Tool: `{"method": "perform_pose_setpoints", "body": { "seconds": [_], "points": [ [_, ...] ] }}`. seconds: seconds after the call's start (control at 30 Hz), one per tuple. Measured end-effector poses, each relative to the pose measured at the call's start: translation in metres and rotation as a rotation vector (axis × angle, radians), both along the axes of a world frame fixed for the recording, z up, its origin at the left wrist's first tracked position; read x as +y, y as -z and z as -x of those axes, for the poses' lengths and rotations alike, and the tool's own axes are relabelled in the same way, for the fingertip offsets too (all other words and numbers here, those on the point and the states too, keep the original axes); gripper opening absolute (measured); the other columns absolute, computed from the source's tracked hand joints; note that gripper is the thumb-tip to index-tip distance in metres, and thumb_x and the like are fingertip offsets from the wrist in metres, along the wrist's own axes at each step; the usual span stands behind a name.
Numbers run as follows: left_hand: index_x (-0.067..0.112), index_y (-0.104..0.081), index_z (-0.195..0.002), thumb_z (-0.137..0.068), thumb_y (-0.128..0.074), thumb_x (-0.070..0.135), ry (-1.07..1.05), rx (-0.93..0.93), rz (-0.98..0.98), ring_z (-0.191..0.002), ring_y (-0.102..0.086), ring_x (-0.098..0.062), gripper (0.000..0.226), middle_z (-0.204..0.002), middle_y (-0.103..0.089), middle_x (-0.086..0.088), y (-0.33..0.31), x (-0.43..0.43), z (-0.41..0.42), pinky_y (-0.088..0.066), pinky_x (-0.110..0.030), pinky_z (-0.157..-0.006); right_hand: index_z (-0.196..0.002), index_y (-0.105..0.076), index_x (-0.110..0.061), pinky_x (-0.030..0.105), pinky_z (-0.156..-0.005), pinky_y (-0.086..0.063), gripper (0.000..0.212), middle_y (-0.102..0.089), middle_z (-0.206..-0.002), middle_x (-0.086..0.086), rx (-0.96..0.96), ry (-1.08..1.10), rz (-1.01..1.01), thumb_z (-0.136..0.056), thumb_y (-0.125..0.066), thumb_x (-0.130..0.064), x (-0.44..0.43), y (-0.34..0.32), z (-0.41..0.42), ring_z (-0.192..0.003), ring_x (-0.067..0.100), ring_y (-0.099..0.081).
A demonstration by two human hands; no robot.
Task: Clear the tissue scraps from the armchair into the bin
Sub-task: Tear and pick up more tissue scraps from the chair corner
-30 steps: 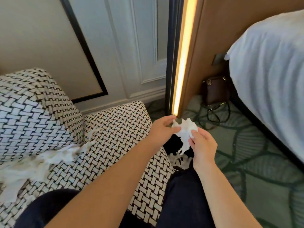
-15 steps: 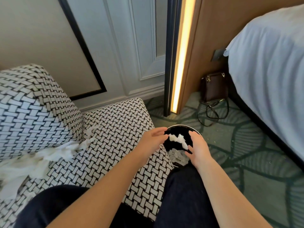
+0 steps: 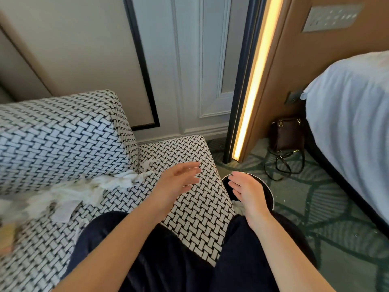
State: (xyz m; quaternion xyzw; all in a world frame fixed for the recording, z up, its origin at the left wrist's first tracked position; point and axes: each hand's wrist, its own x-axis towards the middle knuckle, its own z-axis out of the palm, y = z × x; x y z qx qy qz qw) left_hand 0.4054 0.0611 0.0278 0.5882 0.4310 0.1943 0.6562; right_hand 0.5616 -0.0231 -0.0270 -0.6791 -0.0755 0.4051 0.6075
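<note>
Both hands are empty, fingers straight and loose. The left hand (image 3: 179,180) hovers over the armchair (image 3: 189,209) seat, the right hand (image 3: 246,191) over the bin (image 3: 271,193) just beside the armchair's corner. Tissue scraps (image 3: 69,192) lie along the armchair's back crease; a white bit, perhaps tissue, shows in the bin.

Torn white tissue scraps (image 3: 69,192) on black-and-white woven armchair (image 3: 197,216) seat, round black bin (image 3: 267,187) on green patterned carpet (image 3: 336,239) just right of it
</note>
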Motion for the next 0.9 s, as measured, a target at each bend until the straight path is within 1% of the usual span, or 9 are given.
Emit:
{"method": "perform_pose_setpoints", "body": {
  "seconds": [0.07,0.17,0.23,0.37,0.43,0.53,0.73,0.83,0.9],
  "points": [
    [0.027,-0.064,-0.109,-0.092,-0.055,0.020,-0.043,-0.033,-0.017,-0.101,-0.065,-0.007,0.021,-0.108,-0.069,0.011,-0.009,-0.002,0.024,-0.046,-0.031,-0.097,-0.090,-0.066,-0.018,0.035,-0.093,-0.046,0.010,-0.068,-0.100,0.001,-0.065,-0.078,-0.018,-0.085,-0.058,-0.023,0.001,-0.011,0.020,-0.099,0.017,-0.062],
    [0.025,-0.066,-0.108,-0.093,-0.054,0.017,-0.132,-0.094,-0.050,-0.101,-0.066,-0.010,0.021,-0.108,-0.070,0.008,-0.018,-0.004,0.070,-0.046,-0.033,-0.096,-0.096,-0.069,-0.021,0.038,-0.099,-0.046,0.015,-0.070,-0.101,-0.001,-0.155,-0.185,-0.068,-0.085,-0.061,-0.026,0.007,-0.029,0.053,-0.101,0.015,-0.063],
    [0.024,-0.068,-0.105,-0.093,-0.052,0.013,-0.211,-0.131,-0.062,-0.102,-0.066,-0.015,0.023,-0.107,-0.071,0.004,-0.021,-0.007,0.101,-0.046,-0.033,-0.094,-0.099,-0.069,-0.018,0.035,-0.099,-0.046,0.016,-0.070,-0.101,-0.003,-0.212,-0.279,-0.111,-0.090,-0.057,-0.023,0.011,-0.041,0.074,-0.099,0.011,-0.064],
    [0.015,-0.068,-0.104,-0.091,-0.051,0.009,-0.385,-0.180,-0.091,-0.100,-0.067,-0.020,0.022,-0.104,-0.072,-0.003,-0.026,-0.014,0.163,-0.046,-0.034,-0.092,-0.095,-0.070,-0.020,0.027,-0.094,-0.047,0.014,-0.070,-0.096,-0.009,-0.310,-0.459,-0.183,-0.091,-0.056,-0.020,0.021,-0.064,0.119,-0.088,0.000,-0.065],
    [0.013,-0.067,-0.105,-0.091,-0.050,0.009,-0.482,-0.184,-0.105,-0.099,-0.067,-0.021,0.022,-0.104,-0.071,-0.004,-0.025,-0.021,0.198,-0.046,-0.035,-0.092,-0.092,-0.070,-0.022,0.026,-0.092,-0.047,0.014,-0.071,-0.093,-0.008,-0.342,-0.543,-0.218,-0.090,-0.056,-0.019,0.027,-0.073,0.144,-0.088,0.002,-0.065],
    [0.011,-0.065,-0.106,-0.093,-0.046,0.008,-0.617,-0.200,-0.093,-0.100,-0.066,-0.022,0.023,-0.106,-0.071,-0.005,-0.016,-0.036,0.241,-0.045,-0.036,-0.093,-0.089,-0.070,-0.020,0.024,-0.089,-0.048,0.015,-0.072,-0.091,-0.006,-0.342,-0.639,-0.281,-0.089,-0.056,-0.014,0.034,-0.083,0.176,-0.091,0.007,-0.066],
    [0.010,-0.065,-0.103,-0.093,-0.046,0.007,-0.899,-0.233,0.005,-0.102,-0.064,-0.025,0.022,-0.105,-0.070,-0.006,0.010,-0.073,0.317,-0.044,-0.038,-0.096,-0.083,-0.070,-0.020,0.037,-0.096,-0.047,0.017,-0.071,-0.086,0.004,-0.330,-0.763,-0.372,-0.088,-0.056,-0.012,0.039,-0.085,0.247,-0.090,0.015,-0.066],
    [0.011,-0.066,-0.101,-0.092,-0.047,0.004,-1.024,-0.254,0.032,-0.102,-0.064,-0.024,0.022,-0.103,-0.071,-0.005,0.024,-0.088,0.342,-0.045,-0.035,-0.094,-0.086,-0.070,-0.019,0.031,-0.092,-0.048,0.016,-0.071,-0.086,0.001,-0.303,-0.854,-0.372,-0.089,-0.055,-0.012,0.033,-0.072,0.281,-0.089,0.010,-0.066],
    [0.012,-0.067,-0.101,-0.089,-0.051,-0.001,-1.098,-0.126,0.026,-0.100,-0.065,-0.019,0.023,-0.102,-0.071,0.000,0.035,-0.102,0.359,-0.048,-0.029,-0.089,-0.090,-0.069,-0.018,0.025,-0.088,-0.048,0.015,-0.071,-0.086,0.000,-0.293,-0.950,-0.361,-0.090,-0.055,-0.013,0.030,-0.060,0.310,-0.086,0.007,-0.066]
  ]
}}
